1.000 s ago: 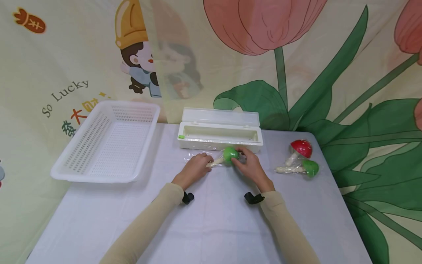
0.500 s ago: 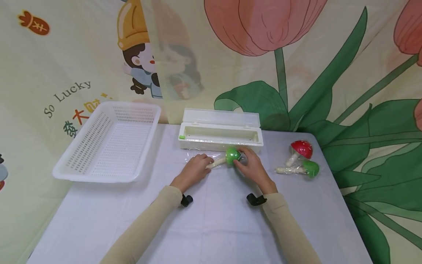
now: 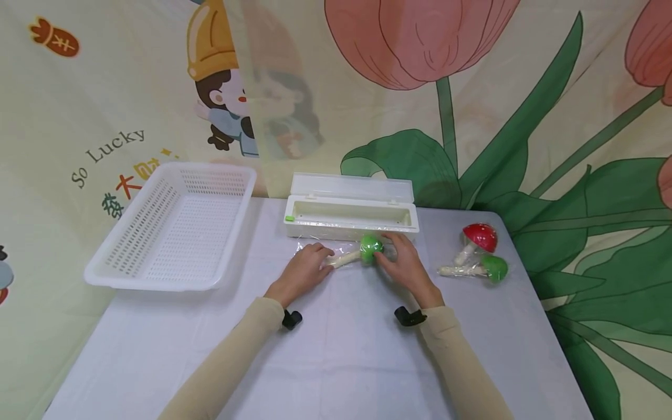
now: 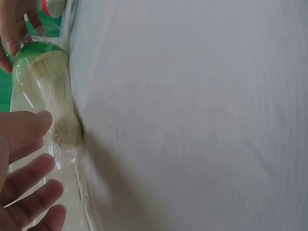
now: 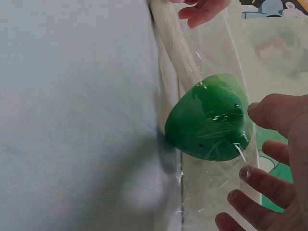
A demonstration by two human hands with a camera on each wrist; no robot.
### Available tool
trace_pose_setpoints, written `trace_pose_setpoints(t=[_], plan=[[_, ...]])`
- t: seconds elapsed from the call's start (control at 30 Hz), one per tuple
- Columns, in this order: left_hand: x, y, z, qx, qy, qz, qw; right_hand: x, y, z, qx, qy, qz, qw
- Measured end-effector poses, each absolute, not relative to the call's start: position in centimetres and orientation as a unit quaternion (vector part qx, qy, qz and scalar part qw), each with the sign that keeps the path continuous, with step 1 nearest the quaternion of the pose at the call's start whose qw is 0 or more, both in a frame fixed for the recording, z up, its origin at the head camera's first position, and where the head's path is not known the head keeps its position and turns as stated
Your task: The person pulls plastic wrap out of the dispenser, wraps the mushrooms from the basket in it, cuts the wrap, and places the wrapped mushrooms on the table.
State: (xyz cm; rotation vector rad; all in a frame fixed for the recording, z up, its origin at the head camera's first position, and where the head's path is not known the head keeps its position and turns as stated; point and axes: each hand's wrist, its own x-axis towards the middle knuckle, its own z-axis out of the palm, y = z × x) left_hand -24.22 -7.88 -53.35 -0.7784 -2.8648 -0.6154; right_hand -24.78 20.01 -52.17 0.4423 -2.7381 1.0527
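A toy mushroom with a green cap [image 3: 371,249] and a pale stem [image 3: 345,259] lies in a clear plastic wrapper in front of the long white box [image 3: 352,232]. Beside the stem's end is my left hand [image 3: 304,271], its fingers loosely spread and, in the left wrist view, the thumb [image 4: 36,120] next to the stem. At the cap's right side is my right hand [image 3: 406,267]. In the right wrist view its fingers [image 5: 269,185] are parted and the thumb [image 5: 272,111] is right at the cap's edge, with nothing gripped.
The white box stands with its clear lid [image 3: 352,185] raised. A white perforated basket [image 3: 220,283] sits at the left. Toward the right edge of the table [image 3: 336,350] lie two more wrapped mushrooms, one with a red cap [image 3: 480,236], one with a green cap [image 3: 494,268].
The mushroom has shifted slightly right. My left hand has drawn back a little to the left from the stem, and my right hand has eased slightly to the right.
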Motion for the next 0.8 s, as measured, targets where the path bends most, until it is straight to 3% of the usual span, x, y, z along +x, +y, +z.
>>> trace_pose_setpoints(t=[0.3, 0.6, 0.7, 0.8], plan=[[-24.8, -10.3, -52.7, -0.226, -0.934, -0.252, 0.117, -25.1, 19.7, -51.1, 0.163, -0.917, 0.352, 0.097], [-26.6, -13.4, -52.5, -0.156, -0.892, -0.338, 0.256, -26.1, 18.4, -49.4, 0.172, -0.922, 0.336, 0.086], [-27.3, -14.1, -52.7, -0.127, -0.881, -0.377, 0.257, -26.6, 17.5, -48.7, 0.189, -0.917, 0.340, 0.086], [-28.0, -14.5, -52.8, -0.103, -0.873, -0.421, 0.224, -27.3, 16.4, -48.2, 0.212, -0.910, 0.347, 0.082]])
